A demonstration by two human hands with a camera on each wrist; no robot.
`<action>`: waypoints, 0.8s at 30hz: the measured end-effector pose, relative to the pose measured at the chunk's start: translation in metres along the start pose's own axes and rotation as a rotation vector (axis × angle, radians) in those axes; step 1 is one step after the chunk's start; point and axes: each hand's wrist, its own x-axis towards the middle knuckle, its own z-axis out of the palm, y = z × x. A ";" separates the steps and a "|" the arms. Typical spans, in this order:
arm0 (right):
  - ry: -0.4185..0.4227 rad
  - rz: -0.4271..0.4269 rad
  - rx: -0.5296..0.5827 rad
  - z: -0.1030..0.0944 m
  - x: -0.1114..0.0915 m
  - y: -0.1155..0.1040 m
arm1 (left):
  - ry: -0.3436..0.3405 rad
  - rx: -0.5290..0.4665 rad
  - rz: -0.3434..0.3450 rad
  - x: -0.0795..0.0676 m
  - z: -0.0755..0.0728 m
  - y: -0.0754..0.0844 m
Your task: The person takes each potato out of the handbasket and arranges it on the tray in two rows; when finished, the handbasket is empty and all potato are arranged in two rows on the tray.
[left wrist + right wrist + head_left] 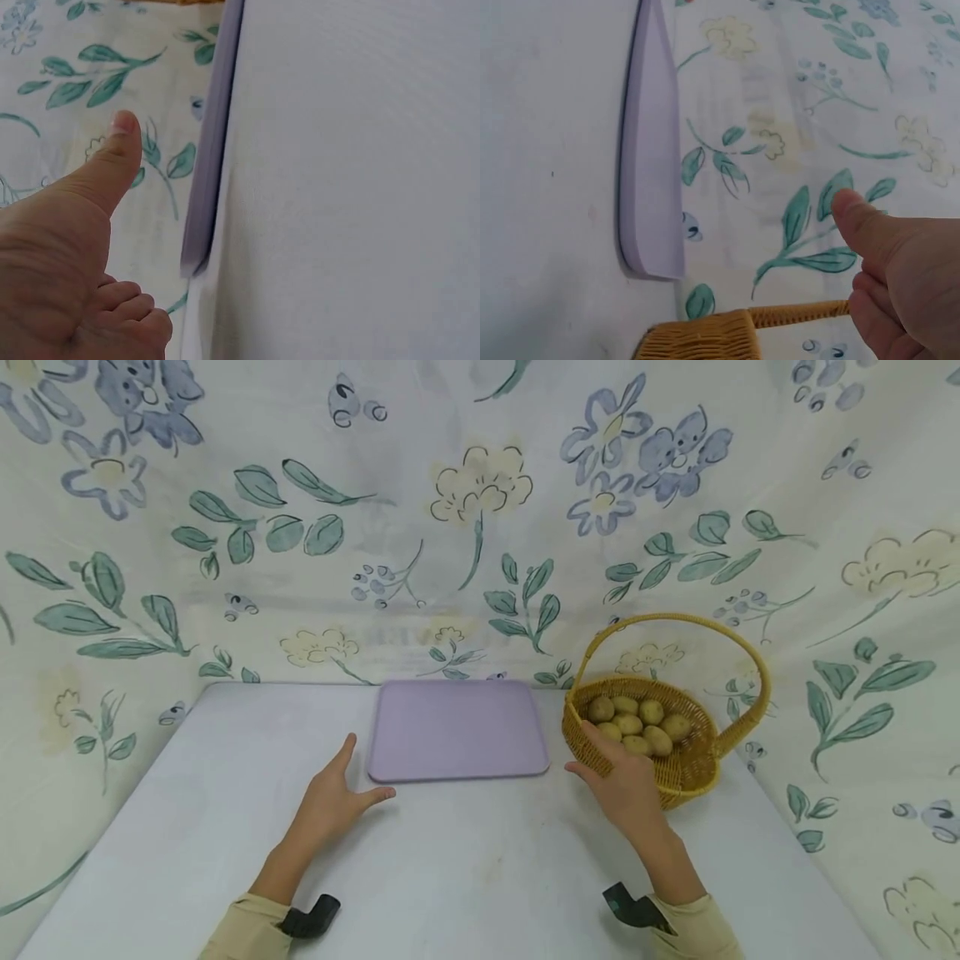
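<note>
A shallow lilac tray (459, 731) lies at the back of the white table. My left hand (330, 802) is off its front left corner, thumb and index finger spread, holding nothing. In the left wrist view, the thumb of the left hand (60, 247) points up, apart from the tray (211, 142). To the right of the tray stands a yellow wicker basket (686, 795) containing several potatoes (628, 724). My right hand (626, 789) overlaps the basket's left side in the head view. Beside the basket (705, 341), the right hand (907, 274) grips nothing in the right wrist view.
The basket's tall arched handle (678, 617) rises above the potatoes. A floral cloth (480, 552) hangs behind and along both sides of the white table (465, 868). Dark wrist mounts (311, 917) sit at both beige sleeves (251, 931).
</note>
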 end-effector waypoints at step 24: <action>-0.085 0.235 0.022 -0.044 0.069 0.033 | 0.009 -0.027 0.075 0.048 0.019 -0.012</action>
